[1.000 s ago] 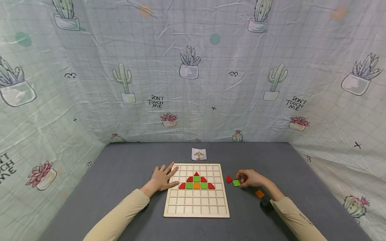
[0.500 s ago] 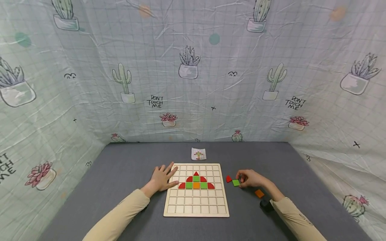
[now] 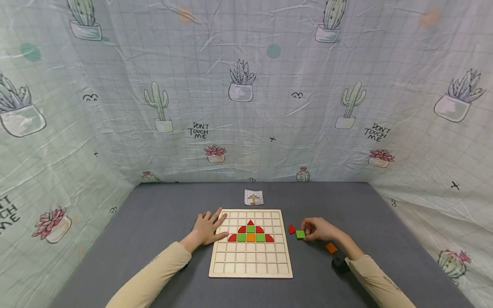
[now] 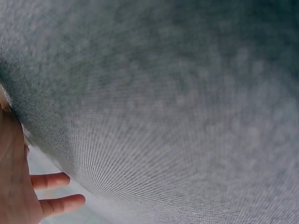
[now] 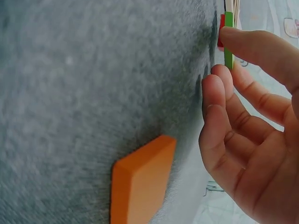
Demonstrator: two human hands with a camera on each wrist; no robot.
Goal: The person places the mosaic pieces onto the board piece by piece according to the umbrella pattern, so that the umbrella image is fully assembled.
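Note:
My right hand (image 3: pixel 320 229) pinches a green square tile (image 3: pixel 300 234) between thumb and forefinger, just right of the board. In the right wrist view the same green tile (image 5: pixel 228 39) shows edge-on, and the other fingers are curled below it. Beside it lies a red piece (image 3: pixel 292 229) with a curved edge. My left hand (image 3: pixel 206 227) rests with spread fingers on the left edge of the wooden grid board (image 3: pixel 245 268). On the board, a red triangle (image 3: pixel 250 222), red rounded pieces (image 3: pixel 269 238), green squares (image 3: pixel 251 229) and an orange square (image 3: pixel 250 237) form a stepped shape.
An orange square tile (image 3: pixel 331 248) lies on the grey table (image 3: pixel 173 196), near the right wrist. A small printed pattern card (image 3: pixel 253 197) lies behind the board. Patterned cloth (image 3: pixel 246 128) stands up behind and at both sides of the table.
The green tile has shifted slightly left and turned a little in my right hand's fingers, now sitting squarer to view. The left hand keeps its place on the board.

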